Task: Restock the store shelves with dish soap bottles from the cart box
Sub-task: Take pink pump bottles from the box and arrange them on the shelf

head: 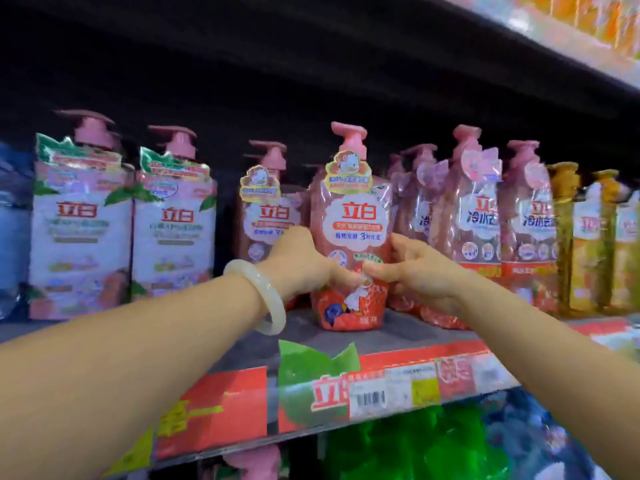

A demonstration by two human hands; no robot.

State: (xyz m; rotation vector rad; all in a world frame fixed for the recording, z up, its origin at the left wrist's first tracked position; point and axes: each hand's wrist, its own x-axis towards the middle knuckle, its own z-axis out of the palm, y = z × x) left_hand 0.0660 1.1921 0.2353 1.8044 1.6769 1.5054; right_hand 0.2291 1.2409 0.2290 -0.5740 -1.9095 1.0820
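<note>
Left hand and right hand grip an upright pink bottle on the shelf.

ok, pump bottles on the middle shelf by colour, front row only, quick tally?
Pink with white label: 2
Pink with duck tag: 2, one held by both hands, one behind
Pink, bow tag: 3
Yellow: 2
Total: 9

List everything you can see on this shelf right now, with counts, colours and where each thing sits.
Duck-label bottle: one, pink, shelf front, centre.
Matching bottle: one, pink, behind, left of it.
Boxed pump bottles: two, pink and white, left.
Wrapped bottles: several, pink, right.
Yellow bottles: at least two, far right.
Price strip: red, shelf edge.
Bangle: one, pale, left wrist.
Left hand, right hand: both grip the duck-label bottle.
</note>
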